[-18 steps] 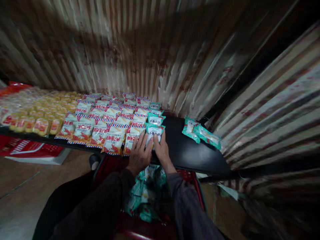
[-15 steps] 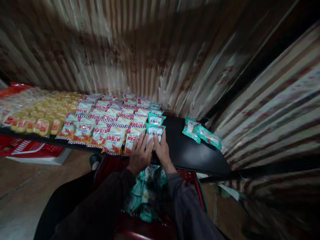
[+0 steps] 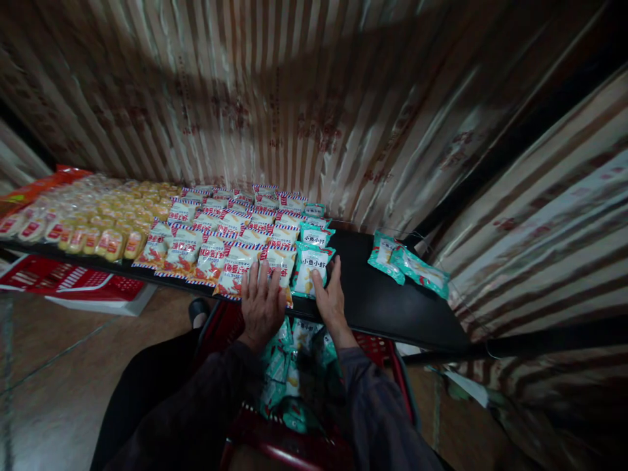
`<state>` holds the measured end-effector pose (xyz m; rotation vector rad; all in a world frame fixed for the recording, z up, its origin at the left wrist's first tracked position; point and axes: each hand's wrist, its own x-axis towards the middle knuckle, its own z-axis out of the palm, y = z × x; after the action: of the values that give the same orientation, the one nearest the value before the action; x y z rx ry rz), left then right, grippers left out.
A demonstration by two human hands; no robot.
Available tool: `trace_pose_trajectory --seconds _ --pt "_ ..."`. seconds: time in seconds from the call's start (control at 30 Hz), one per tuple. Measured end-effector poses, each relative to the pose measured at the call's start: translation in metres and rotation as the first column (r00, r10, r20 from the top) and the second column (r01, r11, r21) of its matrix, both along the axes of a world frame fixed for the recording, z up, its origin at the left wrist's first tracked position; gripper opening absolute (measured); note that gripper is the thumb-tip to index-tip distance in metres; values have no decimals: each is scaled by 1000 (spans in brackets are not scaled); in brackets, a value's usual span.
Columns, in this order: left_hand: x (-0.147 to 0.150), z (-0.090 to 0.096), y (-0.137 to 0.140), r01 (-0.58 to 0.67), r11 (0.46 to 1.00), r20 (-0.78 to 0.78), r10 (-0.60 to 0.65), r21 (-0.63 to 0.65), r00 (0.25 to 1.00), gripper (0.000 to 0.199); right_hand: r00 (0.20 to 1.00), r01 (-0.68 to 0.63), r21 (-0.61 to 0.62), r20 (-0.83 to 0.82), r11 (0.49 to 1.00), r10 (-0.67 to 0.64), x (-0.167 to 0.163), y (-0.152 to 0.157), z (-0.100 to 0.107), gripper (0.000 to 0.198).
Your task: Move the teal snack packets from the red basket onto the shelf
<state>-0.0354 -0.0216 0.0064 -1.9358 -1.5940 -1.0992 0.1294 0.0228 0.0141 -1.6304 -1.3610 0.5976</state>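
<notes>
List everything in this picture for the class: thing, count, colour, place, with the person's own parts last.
Backdrop: one, striped brown, behind shelf
Shelf: one, black, centre
Bag: one, orange, shelf's left end
Pale packs: many, whitish, beside bag
Yellow packs: many, yellow, right of those
White packets: many, white-red, mid-shelf
Green packets: about four in a column beside these, two farther right, several in front basket
Front basket: one, red, below shelf
Left basket: one, red, lower left
Floor: one, brown, below
Left hand: one, bare, on white packet
Right hand: one, bare, at front green packet
Sleeves: two, dark, lower centre
</notes>
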Motion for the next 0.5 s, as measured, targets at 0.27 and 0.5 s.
trace_pose_trajectory --seconds 0.27,0.5 --pt "-25 -11 0 -85 993 20 87 -83 996 65 996 -12 -18 88 1000 14 -2 3 1 97" --pt "-27 -12 11 -76 995 34 78 -68 996 69 986 1 -54 168 999 8 -2 3 0 91"
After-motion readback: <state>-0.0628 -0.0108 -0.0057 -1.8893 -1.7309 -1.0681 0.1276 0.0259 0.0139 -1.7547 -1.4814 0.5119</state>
